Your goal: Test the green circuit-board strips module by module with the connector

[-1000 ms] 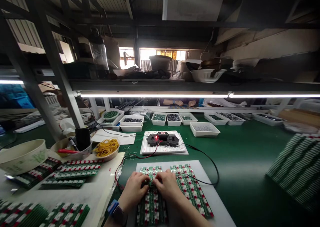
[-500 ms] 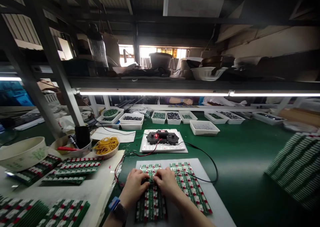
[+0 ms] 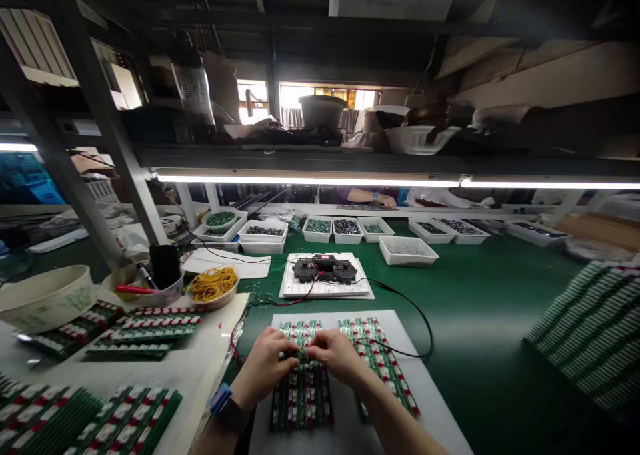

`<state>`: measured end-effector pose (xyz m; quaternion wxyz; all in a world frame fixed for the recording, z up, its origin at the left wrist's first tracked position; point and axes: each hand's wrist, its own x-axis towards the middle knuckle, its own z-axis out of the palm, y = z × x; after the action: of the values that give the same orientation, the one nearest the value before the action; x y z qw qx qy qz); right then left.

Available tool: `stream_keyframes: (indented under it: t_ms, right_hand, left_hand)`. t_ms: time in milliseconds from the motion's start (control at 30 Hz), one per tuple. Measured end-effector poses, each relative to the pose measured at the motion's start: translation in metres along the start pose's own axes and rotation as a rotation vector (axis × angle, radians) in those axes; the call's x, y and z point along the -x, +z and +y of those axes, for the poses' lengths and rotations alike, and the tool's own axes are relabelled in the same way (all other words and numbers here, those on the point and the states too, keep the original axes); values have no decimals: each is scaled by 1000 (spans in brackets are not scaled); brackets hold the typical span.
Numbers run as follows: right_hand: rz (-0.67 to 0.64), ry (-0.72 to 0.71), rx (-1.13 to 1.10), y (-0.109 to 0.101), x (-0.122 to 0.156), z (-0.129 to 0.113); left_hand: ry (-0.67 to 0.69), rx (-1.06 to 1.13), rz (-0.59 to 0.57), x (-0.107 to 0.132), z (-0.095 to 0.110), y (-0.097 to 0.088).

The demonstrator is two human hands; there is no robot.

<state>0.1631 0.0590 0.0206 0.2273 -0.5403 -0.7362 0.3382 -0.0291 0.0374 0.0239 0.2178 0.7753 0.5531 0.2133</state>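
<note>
My left hand and my right hand rest side by side on a green circuit board panel lying on a white mat. Both hands have their fingers curled and pinched over the panel's upper rows; what is under the fingertips is hidden. A second panel lies just right of my right hand. A black cable and red wires run from the hands' area to a black test device on a white tray beyond.
Stacks of green boards lie on the left, with a bowl of yellow rubber bands and a black cup. White bins of parts line the back. More boards pile at right. Another person's hands work across the bench.
Both hands have stayed on the panel, shifting slightly up its rows; the camera has tilted a little. The device's red light shows less.
</note>
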Motion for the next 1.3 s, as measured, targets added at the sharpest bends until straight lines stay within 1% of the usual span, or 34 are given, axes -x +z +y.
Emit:
stream_keyframes:
  t_ms: [67,200,300,433,567,767,867,967,1100,1300]
  right_hand:
    - [-48,5,-25,-1,0,0]
    - [-76,10,2,-1,2,0]
    - [-103,15,26,-1,3,-1]
    - [-99,11,69,1,5,-1]
    - [-91,14,104,3,4,-1]
    - [-50,17,197,6,5,-5]
    - [-21,52,240,10,4,-8]
    - [-32,84,248,12,3,-11]
    - [-24,65,237,10,4,-11]
    - [-61,21,274,3,10,-14]
  left_hand:
    - [-11,7,-39,1,2,-1]
    - [-39,-8,-96,2,2,0]
    - [-50,-36,-125,2,0,1]
    - [-78,-95,-142,1,2,1]
    - [-108,-152,-143,1,6,0]
    - [-118,-148,-143,0,5,2]
    - [-120,-147,-131,-1,4,4]
    - [-120,-138,-122,-1,3,6]
    - [-123,-139,-119,-1,0,7]
    - [-139,-96,-93,-3,-8,14]
